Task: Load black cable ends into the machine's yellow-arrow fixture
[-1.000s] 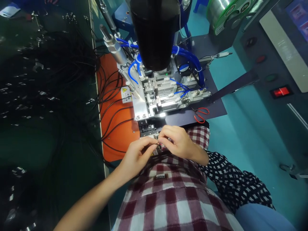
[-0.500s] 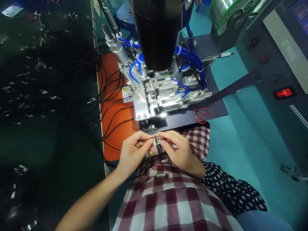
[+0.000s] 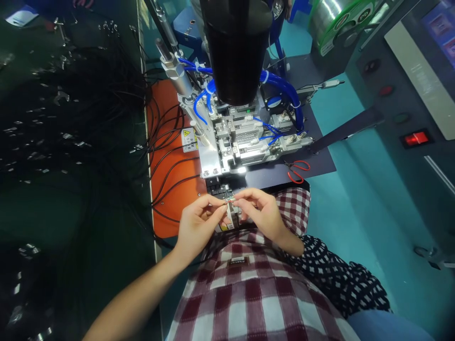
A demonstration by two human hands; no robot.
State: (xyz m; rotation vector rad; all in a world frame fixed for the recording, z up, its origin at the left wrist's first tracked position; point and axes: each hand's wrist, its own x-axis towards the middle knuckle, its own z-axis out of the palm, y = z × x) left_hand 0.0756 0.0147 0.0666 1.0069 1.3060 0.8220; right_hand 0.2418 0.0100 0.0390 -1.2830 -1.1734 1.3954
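- Head view: the left hand (image 3: 199, 222) and the right hand (image 3: 261, 213) meet just in front of the person's checked shirt (image 3: 256, 293), fingertips pinched together from both sides on one small metal connector (image 3: 230, 204) at the end of a thin black cable; both hands are closed in a fine grip on it
- The connector sits between the two hands, raised just above a small fixture block (image 3: 227, 222) with a yellow label that lies directly beneath them; whether it touches the block I cannot tell
- Progress, as a judgement: the piece looks held and being lined up, not yet seated in the machine (image 3: 241, 142) just beyond the hands, whose lit slot shows nothing loaded
- Left of the hands, several loose black cables (image 3: 167, 180) cross one orange mat (image 3: 170, 156); roughly six or seven strands show there, and further left a dark heap on the table (image 3: 71, 213) is too tangled to count, so much seems left to handle
- Beyond the right hand lies one pair of red-handled scissors (image 3: 296, 170), apart from both hands
- Far right, one control box carries one lit red switch (image 3: 415, 138); beyond it stands one wire spool (image 3: 337, 21)
- One black column (image 3: 238, 47) rises over the machine, with several blue hoses (image 3: 280, 85) looping round it
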